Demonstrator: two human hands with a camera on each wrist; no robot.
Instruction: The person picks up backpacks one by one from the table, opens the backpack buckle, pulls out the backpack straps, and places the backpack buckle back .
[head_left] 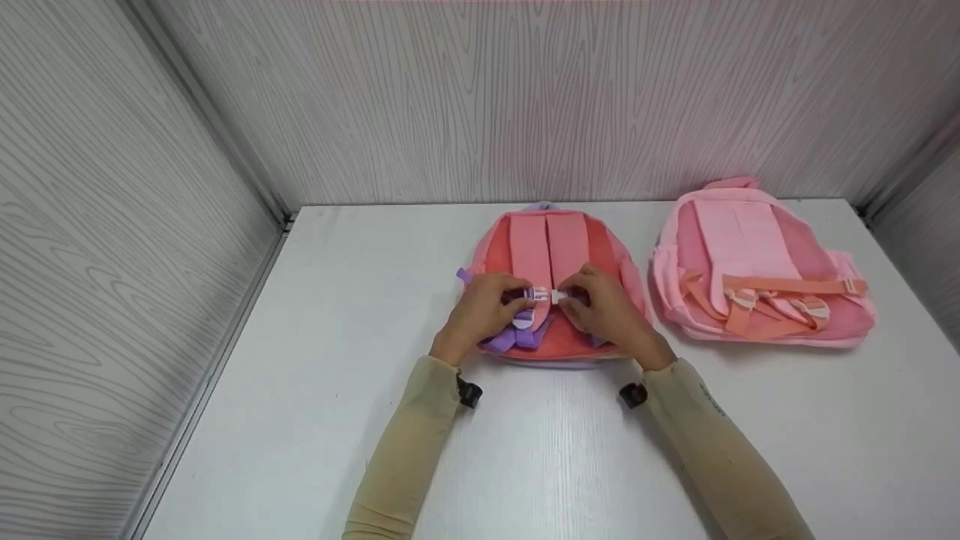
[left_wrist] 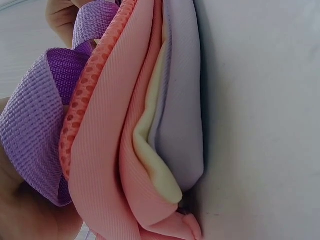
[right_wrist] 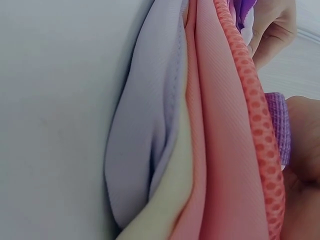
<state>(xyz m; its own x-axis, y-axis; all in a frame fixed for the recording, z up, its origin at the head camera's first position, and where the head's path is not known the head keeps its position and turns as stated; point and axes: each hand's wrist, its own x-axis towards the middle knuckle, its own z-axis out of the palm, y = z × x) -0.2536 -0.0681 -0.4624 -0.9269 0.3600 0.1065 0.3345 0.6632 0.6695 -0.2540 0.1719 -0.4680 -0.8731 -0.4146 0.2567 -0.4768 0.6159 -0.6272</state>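
Note:
A small coral-pink backpack (head_left: 499,251) lies with its shoulder straps facing up. Above its middle, my left hand (head_left: 484,304) pinches the pronged half of a white side-release buckle (head_left: 540,294) on a purple strap. My right hand (head_left: 606,307) pinches the white socket half (head_left: 556,297) from the other side. The two halves face each other end to end, close together over the straps. Purple webbing (left_wrist: 30,125) loops beside the left hand in the left wrist view. From the right wrist view, the mesh back panel (right_wrist: 257,120) stands between the camera and the fingers.
To the right lies a second, light pink backpack (head_left: 739,232) with orange straps (head_left: 795,285) and white buckles, straps up. Both bags rest on a white table (head_left: 360,300). Wood-grain panels (head_left: 450,97) rise at the back and both sides.

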